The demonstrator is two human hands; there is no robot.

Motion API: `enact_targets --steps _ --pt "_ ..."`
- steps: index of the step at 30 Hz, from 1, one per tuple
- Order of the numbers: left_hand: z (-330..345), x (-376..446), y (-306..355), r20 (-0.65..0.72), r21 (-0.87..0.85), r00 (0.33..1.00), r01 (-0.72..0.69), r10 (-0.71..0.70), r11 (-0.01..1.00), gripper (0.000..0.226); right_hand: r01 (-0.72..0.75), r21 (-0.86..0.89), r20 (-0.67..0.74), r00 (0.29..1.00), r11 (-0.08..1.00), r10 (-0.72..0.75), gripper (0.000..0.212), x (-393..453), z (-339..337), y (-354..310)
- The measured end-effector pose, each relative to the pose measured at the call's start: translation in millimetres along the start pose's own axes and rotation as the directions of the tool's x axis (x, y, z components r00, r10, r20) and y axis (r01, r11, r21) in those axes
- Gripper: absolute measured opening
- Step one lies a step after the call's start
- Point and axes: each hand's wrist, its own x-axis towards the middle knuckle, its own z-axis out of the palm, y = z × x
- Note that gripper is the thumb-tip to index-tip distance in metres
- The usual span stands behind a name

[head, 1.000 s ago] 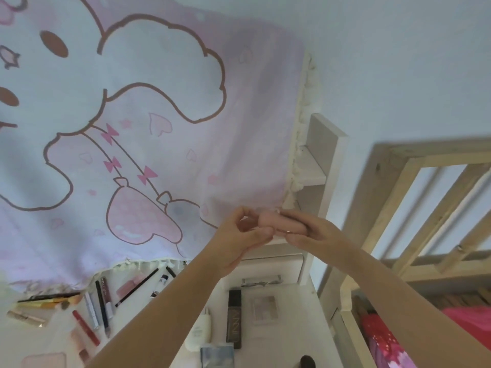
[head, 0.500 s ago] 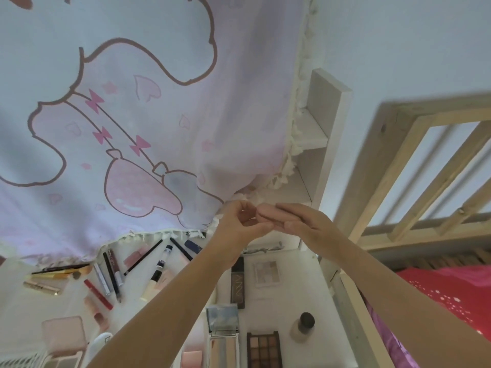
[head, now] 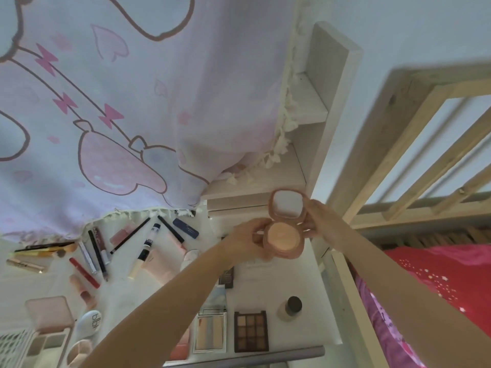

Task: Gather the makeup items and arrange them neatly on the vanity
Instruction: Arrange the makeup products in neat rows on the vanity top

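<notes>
A round pink powder compact is held open in the air above the white vanity top. Its mirror lid stands up and the peach powder pan faces me. My left hand grips the base from the left. My right hand holds the hinge side and lid from the right. Below lie a brown eyeshadow palette, a pale palette and a small dark-capped jar. Several pencils, lip tubes and a mascara are scattered at left.
A pink cartoon-print cloth hangs over the vanity's back. White shelves rise at the right of it. A wooden bed rail and red bedding are at far right. A white basket and pink case sit at lower left.
The compact was shut between both hands and is now open with the lid raised. The view has tilted down, showing more of the vanity top.
</notes>
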Motion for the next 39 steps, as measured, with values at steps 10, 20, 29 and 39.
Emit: enact_targets --steps 10,20,29,39 --pt "50 54 -66 0.082 0.631 0.979 0.095 -0.188 0.770 0.062 -0.245 -0.285 -0.105 0.969 0.927 0.224 0.041 40 1 98" --pt "65 73 -83 0.126 0.774 0.957 0.069 -0.260 0.629 0.038 -0.259 -0.505 -0.141 0.966 0.823 0.217 0.042 51 -7 117" --pt "29 47 -81 -0.033 0.685 0.979 0.168 -0.200 0.709 0.042 0.063 -0.797 -0.182 0.923 0.601 -0.339 0.023 28 -7 95" --pt "-25 0 -90 -0.352 0.657 0.919 0.378 -0.178 0.653 0.029 0.361 -0.918 0.370 0.929 0.161 0.026 0.050 59 83 93"
